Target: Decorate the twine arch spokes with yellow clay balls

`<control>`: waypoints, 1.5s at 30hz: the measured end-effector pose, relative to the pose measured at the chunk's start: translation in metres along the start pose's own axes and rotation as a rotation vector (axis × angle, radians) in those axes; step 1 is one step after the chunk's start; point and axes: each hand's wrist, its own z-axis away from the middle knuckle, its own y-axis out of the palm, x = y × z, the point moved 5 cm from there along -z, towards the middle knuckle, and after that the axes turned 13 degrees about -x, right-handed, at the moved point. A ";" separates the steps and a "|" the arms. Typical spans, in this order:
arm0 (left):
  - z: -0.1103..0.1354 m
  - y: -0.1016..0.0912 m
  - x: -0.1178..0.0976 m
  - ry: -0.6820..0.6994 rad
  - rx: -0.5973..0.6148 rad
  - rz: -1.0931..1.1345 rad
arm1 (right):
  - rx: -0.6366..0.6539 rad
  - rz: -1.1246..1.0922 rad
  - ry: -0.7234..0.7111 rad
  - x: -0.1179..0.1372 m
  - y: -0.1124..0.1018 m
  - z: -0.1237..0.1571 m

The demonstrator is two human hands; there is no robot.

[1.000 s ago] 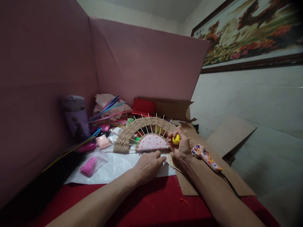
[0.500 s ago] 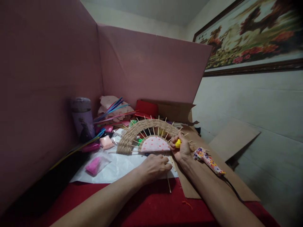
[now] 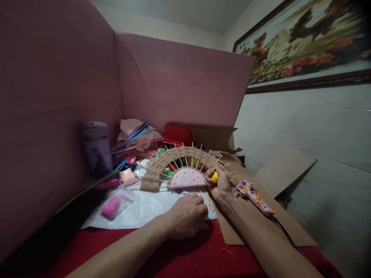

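My right hand (image 3: pixel 220 182) is closed on a soft yellow lump of clay (image 3: pixel 215 177), at the right end of a half-round woven frame. This frame has a broad twine arch (image 3: pixel 153 172), thin sticks poking outward like rays, and a half-disc of pink dotted fabric (image 3: pixel 188 178) at its centre. Low in front, my left hand (image 3: pixel 187 216) has its fingers curled down near the edge of the red cloth. What those fingers hold, if anything, is hidden beneath them. Several loose thin sticks (image 3: pixel 209 199) lie between the two hands.
A flowered glue gun (image 3: pixel 255 197) with a cord rests on cardboard (image 3: pixel 278 220) at right. White sheeting (image 3: pixel 142 208) carries a bagged pink lump (image 3: pixel 110 206). A purple tumbler (image 3: pixel 98 150), pipe cleaners (image 3: pixel 135 133) and a red box (image 3: pixel 177 134) stand behind.
My left hand has come slightly nearer to me and down, over where a thin stick showed beneath it; that stick is now out of sight. The right hand keeps the yellow clay.
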 end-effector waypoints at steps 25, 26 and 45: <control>0.005 -0.012 0.051 -1.054 -0.663 1.699 | 0.744 0.843 -0.855 -0.013 0.043 0.090; 0.007 -0.014 0.055 -1.086 -0.691 1.636 | 0.715 0.839 -0.870 -0.011 0.042 0.089; 0.006 -0.033 0.050 -0.960 -0.742 1.676 | 0.398 0.933 -1.284 -0.001 0.036 0.076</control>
